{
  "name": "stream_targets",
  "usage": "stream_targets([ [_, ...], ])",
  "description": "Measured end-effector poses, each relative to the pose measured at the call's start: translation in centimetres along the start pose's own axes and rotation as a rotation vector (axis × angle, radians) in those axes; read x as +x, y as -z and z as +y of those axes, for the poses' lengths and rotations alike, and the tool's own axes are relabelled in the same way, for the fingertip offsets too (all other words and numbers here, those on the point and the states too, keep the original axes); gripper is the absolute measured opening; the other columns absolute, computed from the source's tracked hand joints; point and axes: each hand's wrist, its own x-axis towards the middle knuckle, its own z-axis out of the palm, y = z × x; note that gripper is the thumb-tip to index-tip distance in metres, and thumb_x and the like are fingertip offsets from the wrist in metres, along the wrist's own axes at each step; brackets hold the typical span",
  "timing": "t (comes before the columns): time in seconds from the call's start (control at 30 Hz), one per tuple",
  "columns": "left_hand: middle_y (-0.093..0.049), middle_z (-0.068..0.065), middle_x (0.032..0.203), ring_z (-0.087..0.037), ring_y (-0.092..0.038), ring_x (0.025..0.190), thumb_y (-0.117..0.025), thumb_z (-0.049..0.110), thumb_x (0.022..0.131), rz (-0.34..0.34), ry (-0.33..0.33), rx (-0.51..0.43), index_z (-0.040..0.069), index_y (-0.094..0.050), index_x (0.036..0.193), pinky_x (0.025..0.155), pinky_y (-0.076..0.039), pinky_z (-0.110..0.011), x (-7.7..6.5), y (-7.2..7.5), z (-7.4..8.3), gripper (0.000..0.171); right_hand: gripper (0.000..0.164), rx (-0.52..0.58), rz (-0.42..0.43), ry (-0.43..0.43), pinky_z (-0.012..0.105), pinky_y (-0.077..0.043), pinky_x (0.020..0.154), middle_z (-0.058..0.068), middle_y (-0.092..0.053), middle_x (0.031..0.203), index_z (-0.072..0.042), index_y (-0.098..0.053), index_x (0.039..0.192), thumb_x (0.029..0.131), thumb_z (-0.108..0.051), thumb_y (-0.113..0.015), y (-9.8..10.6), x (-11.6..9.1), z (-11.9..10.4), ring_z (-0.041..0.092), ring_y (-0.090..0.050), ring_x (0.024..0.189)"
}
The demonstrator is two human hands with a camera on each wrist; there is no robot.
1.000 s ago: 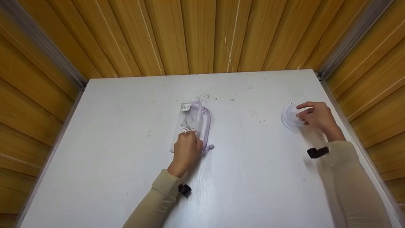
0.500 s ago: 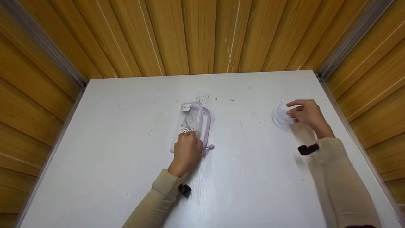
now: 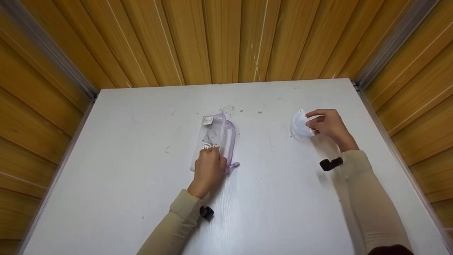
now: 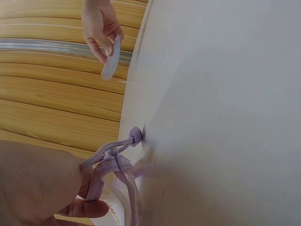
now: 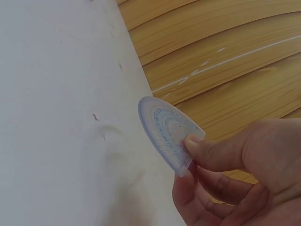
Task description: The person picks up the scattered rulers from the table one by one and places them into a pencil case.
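My right hand [image 3: 329, 125] pinches a clear semicircular protractor [image 3: 300, 124] between thumb and fingers, above the right part of the white table. Blue scale markings show on the protractor [image 5: 169, 129] in the right wrist view. Near the table's middle, my left hand [image 3: 209, 168] grips the near end of a translucent pencil pouch [image 3: 214, 131] with lilac trim and a lilac strap. In the left wrist view, the pouch's zipper cord [image 4: 135, 135] sticks out beside the left hand [image 4: 42, 183]. Part of the pouch is hidden under that hand.
Yellow wood-grain panels [image 3: 223, 42] stand behind the table and on both sides. The white table [image 3: 141, 141] carries small dark marks and scratches. Black bands [image 3: 331, 164] are worn at the wrists.
My right hand has moved left across the table with the protractor, toward the pouch, and the protractor has tilted. My left hand and the pouch have stayed in place.
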Motion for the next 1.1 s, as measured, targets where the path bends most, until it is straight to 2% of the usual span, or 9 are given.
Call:
stream_targets([
  [0.13, -0.068, -0.018, 0.081, -0.037, -0.065, 0.074, -0.066, 0.010, 0.086, 0.009, -0.003, 0.001, -0.001, -0.070, 0.086, 0.057, -0.055, -0.053, -0.1, 0.0, 0.0, 0.012, 0.037, 0.010, -0.013, 0.007, 0.026, -0.058, 0.070, 0.023, -0.071, 0.116, -0.004, -0.067, 0.131, 0.094, -0.007, -0.072, -0.7, 0.2, -0.6, 0.021, -0.068, 0.087],
  [0.43, -0.073, -0.020, 0.093, -0.037, -0.067, 0.082, -0.066, 0.009, 0.087, 0.023, -0.022, 0.004, -0.005, -0.072, 0.105, 0.060, -0.057, -0.052, -0.4, 0.1, 0.0, 0.024, 0.035, 0.016, -0.026, 0.028, 0.027, -0.058, 0.070, 0.023, -0.071, 0.113, -0.004, -0.068, 0.129, 0.094, -0.004, -0.072, -2.5, 0.9, -2.5, 0.022, -0.068, 0.085],
  [0.63, -0.072, -0.020, 0.090, -0.037, -0.066, 0.079, -0.068, 0.010, 0.086, 0.030, -0.017, 0.004, -0.005, -0.072, 0.100, 0.060, -0.056, -0.052, -0.3, 0.1, 0.0, 0.020, 0.035, 0.028, -0.044, 0.022, 0.026, -0.058, 0.071, 0.020, -0.071, 0.113, -0.006, -0.068, 0.128, 0.094, -0.004, -0.071, -3.4, 1.4, -3.5, 0.021, -0.067, 0.088],
  [0.87, -0.070, -0.019, 0.084, -0.037, -0.065, 0.076, -0.069, 0.010, 0.086, 0.037, -0.013, 0.011, -0.004, -0.072, 0.096, 0.058, -0.056, -0.052, -0.3, 0.0, 0.0, 0.018, 0.034, 0.033, -0.064, 0.035, 0.026, -0.058, 0.070, 0.021, -0.071, 0.113, -0.006, -0.069, 0.128, 0.095, -0.005, -0.071, -4.3, 1.8, -4.3, 0.022, -0.067, 0.084],
  [1.1, -0.071, -0.020, 0.088, -0.037, -0.066, 0.077, -0.069, 0.011, 0.087, 0.022, -0.002, 0.011, -0.005, -0.073, 0.101, 0.060, -0.056, -0.053, -0.2, 0.0, 0.1, 0.022, 0.032, 0.033, -0.067, 0.018, 0.027, -0.058, 0.071, 0.020, -0.071, 0.115, -0.008, -0.069, 0.128, 0.095, -0.006, -0.071, -5.3, 2.3, -5.2, 0.024, -0.067, 0.086],
])
